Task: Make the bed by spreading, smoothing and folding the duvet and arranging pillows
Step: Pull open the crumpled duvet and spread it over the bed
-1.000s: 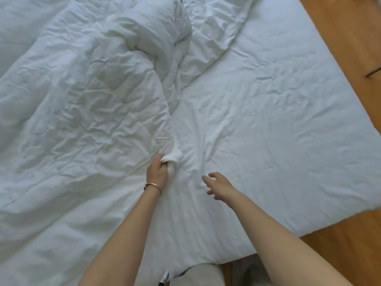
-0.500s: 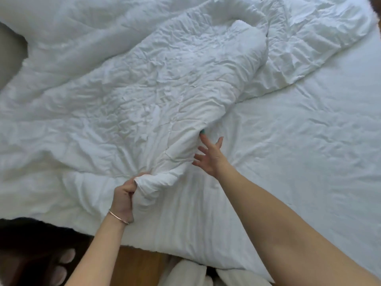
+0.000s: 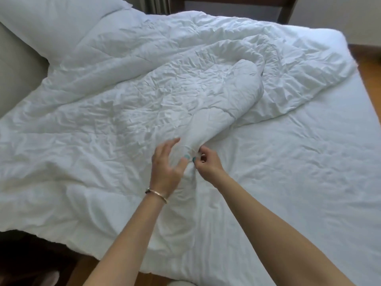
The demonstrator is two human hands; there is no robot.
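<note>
A crumpled white duvet [image 3: 134, 96] covers the left and middle of the bed, with a thick rolled fold running down to my hands. My right hand [image 3: 209, 165] pinches the end of that fold between thumb and fingers. My left hand [image 3: 166, 162], a gold bracelet on its wrist, hovers just left of the fold with its fingers spread and loose; its thumb touches the fabric beside my right hand. A white pillow [image 3: 51, 21] lies at the top left, against the head of the bed. The bare white sheet [image 3: 299, 172] shows on the right half.
A beige padded headboard [image 3: 16, 71] stands at the left. Dark wooden furniture [image 3: 231, 5] stands beyond the bed's far side. Wooden floor [image 3: 369, 71] runs along the right edge and under the near corner of the bed.
My left hand has let go of the duvet end and opened. My right hand has come in and pinched that end. My view has lifted, bringing the pillow and headboard into sight.
</note>
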